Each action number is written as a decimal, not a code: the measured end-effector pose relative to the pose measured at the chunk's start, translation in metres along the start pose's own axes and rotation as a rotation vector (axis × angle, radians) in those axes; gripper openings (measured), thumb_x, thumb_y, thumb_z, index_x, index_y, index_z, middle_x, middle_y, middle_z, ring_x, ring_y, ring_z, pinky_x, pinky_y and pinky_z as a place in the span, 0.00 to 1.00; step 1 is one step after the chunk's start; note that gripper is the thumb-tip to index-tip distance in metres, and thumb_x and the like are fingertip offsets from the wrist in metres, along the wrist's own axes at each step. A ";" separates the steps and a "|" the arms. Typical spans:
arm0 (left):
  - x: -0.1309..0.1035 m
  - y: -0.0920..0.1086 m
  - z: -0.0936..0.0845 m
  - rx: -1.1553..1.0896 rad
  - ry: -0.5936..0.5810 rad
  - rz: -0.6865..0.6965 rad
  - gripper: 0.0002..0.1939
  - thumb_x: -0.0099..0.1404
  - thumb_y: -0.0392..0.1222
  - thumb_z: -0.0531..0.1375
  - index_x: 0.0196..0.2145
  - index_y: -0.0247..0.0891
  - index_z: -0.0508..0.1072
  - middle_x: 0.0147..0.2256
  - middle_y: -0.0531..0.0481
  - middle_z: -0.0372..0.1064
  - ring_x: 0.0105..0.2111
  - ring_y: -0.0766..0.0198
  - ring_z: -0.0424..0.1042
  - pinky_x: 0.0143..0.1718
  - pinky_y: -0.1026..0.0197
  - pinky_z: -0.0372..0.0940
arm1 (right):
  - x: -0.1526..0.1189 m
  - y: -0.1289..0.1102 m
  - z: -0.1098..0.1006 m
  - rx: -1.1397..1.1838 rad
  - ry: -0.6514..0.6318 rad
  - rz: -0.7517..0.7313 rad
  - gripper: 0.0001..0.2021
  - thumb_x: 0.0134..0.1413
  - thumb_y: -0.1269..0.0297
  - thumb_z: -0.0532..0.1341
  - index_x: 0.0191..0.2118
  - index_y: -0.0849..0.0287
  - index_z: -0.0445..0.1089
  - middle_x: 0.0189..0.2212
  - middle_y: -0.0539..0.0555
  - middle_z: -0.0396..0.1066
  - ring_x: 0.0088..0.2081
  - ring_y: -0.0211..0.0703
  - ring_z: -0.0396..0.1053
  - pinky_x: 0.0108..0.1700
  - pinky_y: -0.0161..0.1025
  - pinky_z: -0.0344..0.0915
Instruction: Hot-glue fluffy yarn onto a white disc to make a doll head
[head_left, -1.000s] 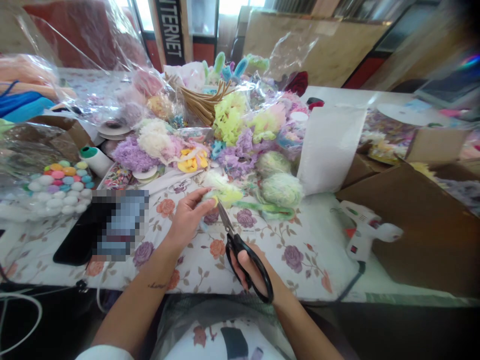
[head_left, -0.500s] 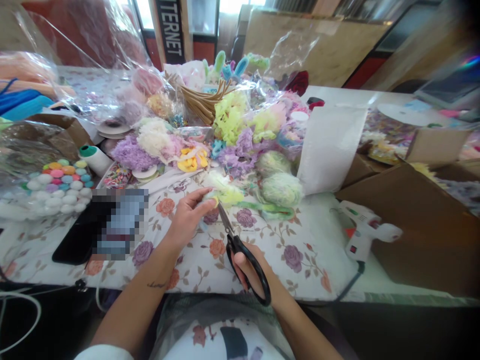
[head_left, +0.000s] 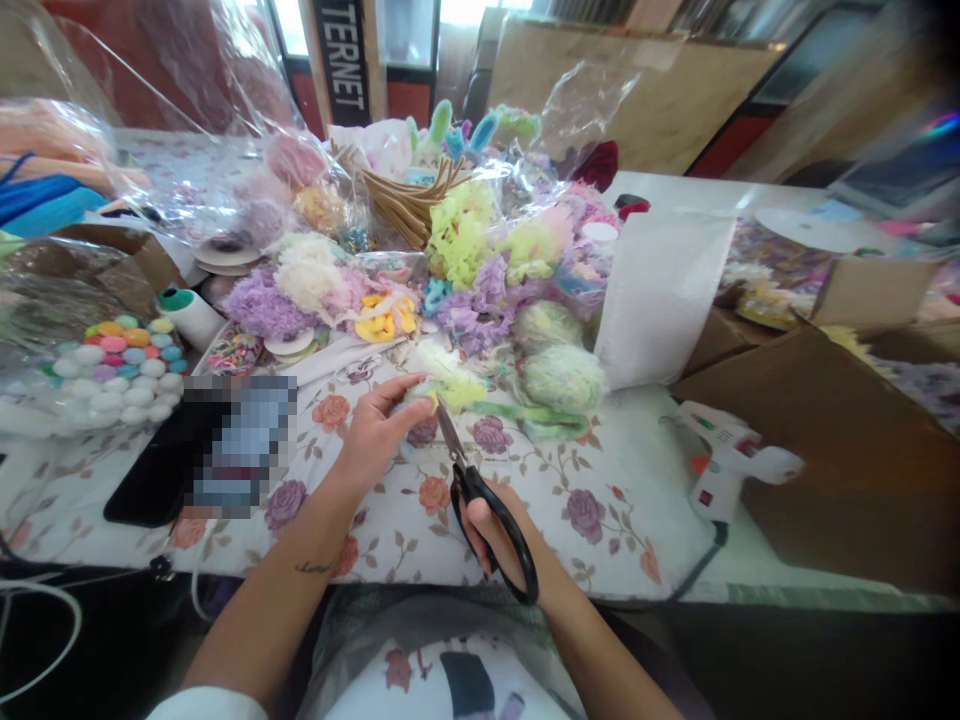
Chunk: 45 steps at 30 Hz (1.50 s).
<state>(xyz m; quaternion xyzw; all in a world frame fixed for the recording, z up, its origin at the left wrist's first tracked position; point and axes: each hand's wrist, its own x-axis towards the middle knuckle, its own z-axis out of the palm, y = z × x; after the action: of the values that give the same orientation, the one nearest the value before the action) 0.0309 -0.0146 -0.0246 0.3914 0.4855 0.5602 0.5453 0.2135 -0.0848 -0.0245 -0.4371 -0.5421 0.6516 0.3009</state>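
Observation:
My right hand [head_left: 499, 530] is wrapped around the black handles of a pair of scissors [head_left: 471, 480]. The blades point up and away, their tips touching the edge of some fluffy yellow-green yarn [head_left: 459, 388]. Fingers and thumb of my left hand [head_left: 384, 425] pinch that yarn just left of the blade tips. Pale fluff lies behind the pinch. A green fuzzy strip [head_left: 532, 415] stretches right from the yarn along the floral tablecloth [head_left: 420, 545]. Just beyond it sits a ball of pale green yarn [head_left: 562, 375].
A white glue gun [head_left: 731, 460] stands at right beside a cardboard box [head_left: 832, 440]. Phones [head_left: 146, 470] and a bag of pom-poms [head_left: 120, 370] lie left. Behind are yarn heaps [head_left: 270, 305], brown stems [head_left: 409, 205] and a white packet [head_left: 660, 300].
The scissors' handles and my right hand have shifted very slightly up and left. The blade tips stay at the yarn, and my left hand keeps its pinch.

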 end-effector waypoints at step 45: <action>0.005 0.012 0.003 -0.388 0.027 -0.123 0.25 0.45 0.34 0.73 0.43 0.38 0.76 0.39 0.50 0.77 0.36 0.64 0.76 0.46 0.58 0.71 | -0.036 -0.005 -0.105 -1.457 0.432 0.198 0.11 0.50 0.54 0.62 0.31 0.57 0.73 0.28 0.56 0.76 0.32 0.54 0.73 0.30 0.40 0.59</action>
<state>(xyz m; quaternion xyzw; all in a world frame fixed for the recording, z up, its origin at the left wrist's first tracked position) 0.0306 -0.0088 -0.0125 0.2411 0.3990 0.6139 0.6371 0.3232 -0.0677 -0.0139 -0.6894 -0.7220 0.0538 -0.0238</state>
